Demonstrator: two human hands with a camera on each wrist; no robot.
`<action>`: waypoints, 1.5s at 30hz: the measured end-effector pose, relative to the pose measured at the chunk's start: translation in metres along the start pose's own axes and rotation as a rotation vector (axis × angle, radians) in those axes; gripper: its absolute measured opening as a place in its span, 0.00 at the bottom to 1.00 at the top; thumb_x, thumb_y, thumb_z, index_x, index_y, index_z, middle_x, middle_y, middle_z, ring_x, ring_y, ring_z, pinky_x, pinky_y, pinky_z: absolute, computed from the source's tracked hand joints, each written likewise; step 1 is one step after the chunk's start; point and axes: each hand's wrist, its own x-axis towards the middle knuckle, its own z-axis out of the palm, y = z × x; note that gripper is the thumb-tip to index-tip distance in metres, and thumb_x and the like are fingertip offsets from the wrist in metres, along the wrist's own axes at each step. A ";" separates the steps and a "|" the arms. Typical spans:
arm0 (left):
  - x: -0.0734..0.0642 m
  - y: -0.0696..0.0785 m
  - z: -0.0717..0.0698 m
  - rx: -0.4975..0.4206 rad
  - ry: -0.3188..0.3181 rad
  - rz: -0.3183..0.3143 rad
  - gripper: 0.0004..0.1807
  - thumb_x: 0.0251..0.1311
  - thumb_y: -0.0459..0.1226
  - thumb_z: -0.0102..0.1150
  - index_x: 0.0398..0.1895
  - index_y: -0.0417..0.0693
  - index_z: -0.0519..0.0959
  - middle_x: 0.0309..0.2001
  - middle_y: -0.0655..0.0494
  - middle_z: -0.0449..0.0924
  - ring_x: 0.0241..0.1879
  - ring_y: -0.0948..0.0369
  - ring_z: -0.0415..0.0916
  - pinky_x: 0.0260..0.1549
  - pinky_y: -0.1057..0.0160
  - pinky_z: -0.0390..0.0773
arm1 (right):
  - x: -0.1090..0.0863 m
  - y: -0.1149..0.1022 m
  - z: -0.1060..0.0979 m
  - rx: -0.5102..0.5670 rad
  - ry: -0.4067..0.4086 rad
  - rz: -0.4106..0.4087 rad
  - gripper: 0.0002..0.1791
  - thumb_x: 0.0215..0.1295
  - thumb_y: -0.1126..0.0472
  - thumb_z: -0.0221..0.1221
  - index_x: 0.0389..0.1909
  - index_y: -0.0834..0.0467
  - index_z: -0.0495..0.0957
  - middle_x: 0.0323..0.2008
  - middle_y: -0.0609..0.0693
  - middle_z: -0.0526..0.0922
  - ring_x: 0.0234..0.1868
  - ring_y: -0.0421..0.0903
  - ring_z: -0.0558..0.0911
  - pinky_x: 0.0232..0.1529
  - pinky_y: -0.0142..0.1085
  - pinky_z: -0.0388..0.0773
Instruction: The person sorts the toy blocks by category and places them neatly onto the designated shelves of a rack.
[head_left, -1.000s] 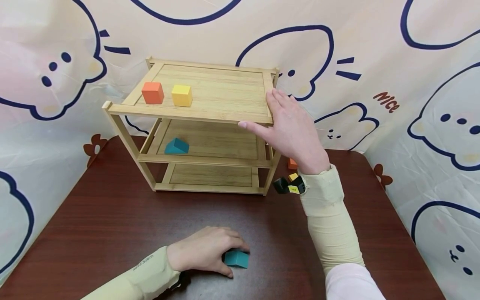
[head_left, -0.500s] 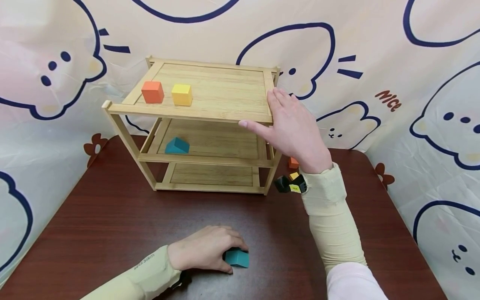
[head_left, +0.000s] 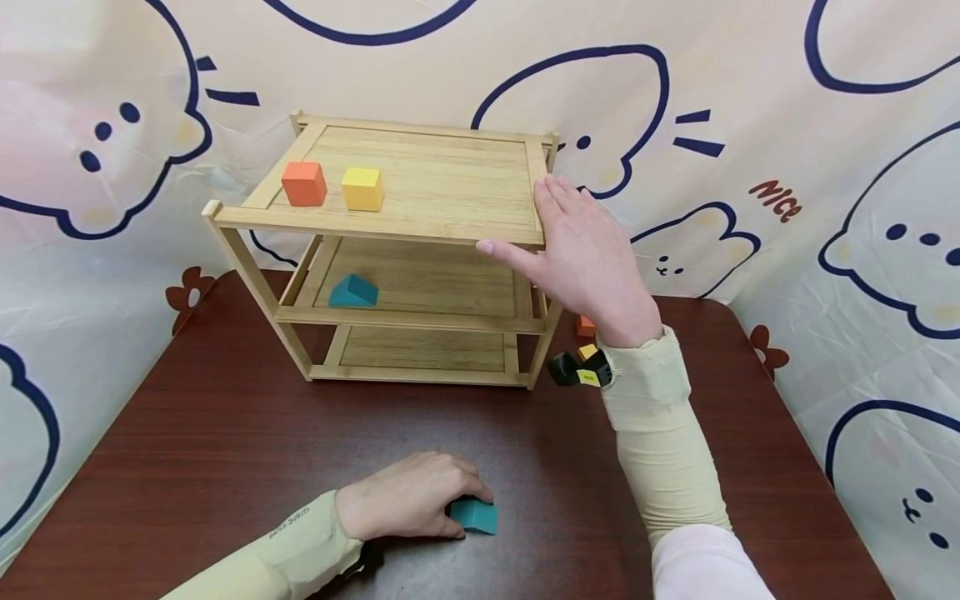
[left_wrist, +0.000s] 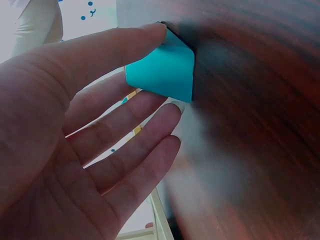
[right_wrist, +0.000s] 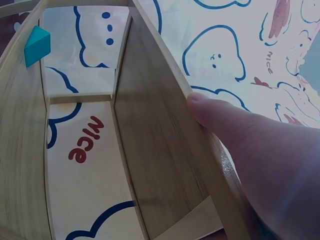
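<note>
On the table before the shelf, my left hand (head_left: 412, 497) pinches a teal wedge-shaped block (head_left: 477, 517) between thumb and fingers. In the left wrist view the thumb lies on one side of that teal block (left_wrist: 162, 70), whose lower face meets the table. My right hand (head_left: 588, 258) rests with straight fingers on the right end of the wooden shelf's (head_left: 450, 183) top board, its thumb along the front edge. Seen from the right wrist, the thumb (right_wrist: 220, 112) touches the board's rim.
An orange cube (head_left: 303, 185) and a yellow cube (head_left: 363, 190) sit on the top board's left part. Another teal block (head_left: 354, 291) lies on the middle board. Behind my right wrist, an orange block (head_left: 585, 326) and a yellow block (head_left: 587, 352) are partly hidden on the table (head_left: 225, 467).
My left thumb has moved in toward the teal block on the table, and the fingers have drawn closer round it. My right hand stays in place on the shelf.
</note>
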 end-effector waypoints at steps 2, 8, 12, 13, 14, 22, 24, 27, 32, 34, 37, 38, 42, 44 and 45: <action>0.000 0.000 0.000 -0.013 0.001 -0.002 0.19 0.51 0.41 0.79 0.48 0.57 0.87 0.40 0.73 0.80 0.37 0.78 0.73 0.38 0.75 0.76 | 0.000 0.000 0.000 0.000 0.003 0.000 0.63 0.60 0.16 0.42 0.80 0.63 0.53 0.78 0.58 0.55 0.78 0.54 0.56 0.76 0.45 0.50; 0.000 -0.001 0.001 -0.013 0.010 0.002 0.18 0.53 0.39 0.77 0.48 0.55 0.87 0.40 0.72 0.81 0.38 0.78 0.74 0.39 0.75 0.76 | 0.000 0.000 0.001 0.007 0.009 0.006 0.63 0.60 0.16 0.43 0.80 0.63 0.53 0.78 0.58 0.55 0.78 0.54 0.56 0.76 0.46 0.51; 0.000 -0.002 -0.003 -0.021 0.012 -0.018 0.18 0.54 0.38 0.76 0.50 0.54 0.87 0.42 0.70 0.82 0.40 0.77 0.75 0.41 0.74 0.77 | 0.000 0.000 0.001 0.009 0.001 0.007 0.63 0.60 0.16 0.42 0.80 0.62 0.52 0.79 0.58 0.54 0.78 0.54 0.55 0.76 0.46 0.51; 0.000 -0.003 -0.004 -0.021 0.014 -0.025 0.19 0.54 0.37 0.76 0.50 0.54 0.87 0.43 0.70 0.82 0.41 0.76 0.76 0.42 0.73 0.78 | -0.001 0.000 0.001 0.009 0.000 0.007 0.63 0.60 0.16 0.43 0.80 0.62 0.52 0.79 0.58 0.54 0.78 0.54 0.55 0.76 0.46 0.51; 0.000 -0.003 -0.005 -0.025 0.013 -0.035 0.19 0.54 0.37 0.76 0.51 0.54 0.87 0.43 0.69 0.82 0.41 0.76 0.76 0.43 0.72 0.78 | 0.000 0.000 0.001 0.010 0.000 0.008 0.63 0.60 0.16 0.43 0.80 0.62 0.52 0.79 0.58 0.54 0.78 0.54 0.55 0.76 0.46 0.51; -0.002 -0.005 -0.014 -0.035 0.022 -0.081 0.18 0.56 0.36 0.74 0.52 0.52 0.87 0.45 0.66 0.82 0.44 0.73 0.77 0.45 0.68 0.79 | -0.001 0.000 0.001 0.010 0.000 0.011 0.63 0.60 0.16 0.43 0.80 0.62 0.52 0.79 0.58 0.54 0.78 0.54 0.54 0.76 0.46 0.49; -0.002 -0.005 -0.016 -0.030 0.032 -0.077 0.18 0.56 0.36 0.74 0.51 0.52 0.87 0.45 0.66 0.83 0.44 0.72 0.77 0.45 0.69 0.79 | -0.001 -0.001 0.001 0.010 -0.005 0.014 0.63 0.60 0.16 0.42 0.80 0.61 0.51 0.79 0.58 0.53 0.79 0.53 0.53 0.76 0.46 0.48; -0.003 -0.006 -0.017 -0.021 0.045 -0.076 0.17 0.56 0.36 0.74 0.50 0.50 0.87 0.45 0.66 0.83 0.44 0.72 0.78 0.45 0.69 0.79 | -0.001 -0.001 0.001 0.011 -0.007 0.014 0.63 0.60 0.16 0.42 0.80 0.62 0.51 0.79 0.58 0.53 0.79 0.54 0.53 0.76 0.46 0.48; -0.004 -0.009 -0.021 -0.002 0.067 -0.086 0.17 0.55 0.36 0.75 0.49 0.50 0.87 0.44 0.65 0.83 0.44 0.71 0.78 0.46 0.67 0.79 | -0.001 -0.001 0.001 0.013 -0.007 0.006 0.63 0.61 0.16 0.42 0.80 0.62 0.51 0.79 0.58 0.53 0.79 0.54 0.53 0.76 0.46 0.48; -0.005 -0.010 -0.023 0.002 0.079 -0.091 0.17 0.55 0.36 0.75 0.49 0.49 0.87 0.44 0.64 0.83 0.44 0.71 0.78 0.47 0.66 0.79 | 0.000 -0.001 0.001 0.014 -0.009 0.005 0.63 0.61 0.17 0.42 0.80 0.62 0.51 0.79 0.58 0.53 0.79 0.53 0.53 0.76 0.46 0.48; -0.007 -0.012 -0.027 0.005 0.105 -0.099 0.17 0.54 0.36 0.75 0.49 0.49 0.87 0.43 0.64 0.82 0.43 0.71 0.78 0.45 0.66 0.80 | 0.000 -0.001 0.001 0.013 -0.012 0.008 0.63 0.61 0.16 0.42 0.80 0.62 0.50 0.80 0.57 0.51 0.79 0.52 0.51 0.77 0.44 0.46; -0.008 -0.013 -0.028 0.006 0.114 -0.101 0.18 0.54 0.36 0.75 0.49 0.49 0.87 0.43 0.64 0.82 0.42 0.71 0.77 0.45 0.66 0.80 | 0.000 -0.001 0.001 0.014 -0.013 0.009 0.63 0.61 0.17 0.42 0.80 0.62 0.50 0.80 0.57 0.51 0.79 0.52 0.50 0.77 0.44 0.45; -0.011 -0.017 -0.034 0.006 0.146 -0.109 0.19 0.54 0.35 0.74 0.51 0.49 0.87 0.42 0.65 0.81 0.41 0.70 0.77 0.44 0.67 0.79 | 0.000 -0.001 0.001 0.014 -0.013 0.014 0.63 0.61 0.17 0.43 0.81 0.62 0.50 0.80 0.57 0.51 0.79 0.52 0.50 0.77 0.44 0.44; -0.012 -0.018 -0.038 -0.003 0.154 -0.120 0.19 0.55 0.34 0.74 0.52 0.48 0.87 0.43 0.65 0.81 0.41 0.70 0.77 0.43 0.67 0.79 | 0.000 -0.001 0.001 0.016 -0.015 0.017 0.63 0.61 0.17 0.43 0.81 0.62 0.50 0.80 0.57 0.51 0.79 0.52 0.50 0.77 0.44 0.43; -0.013 -0.019 -0.039 -0.009 0.158 -0.125 0.19 0.55 0.34 0.73 0.52 0.48 0.87 0.43 0.65 0.81 0.41 0.70 0.77 0.43 0.67 0.79 | 0.000 -0.001 0.001 0.016 -0.016 0.019 0.63 0.60 0.16 0.43 0.81 0.61 0.49 0.80 0.57 0.51 0.80 0.52 0.49 0.77 0.44 0.44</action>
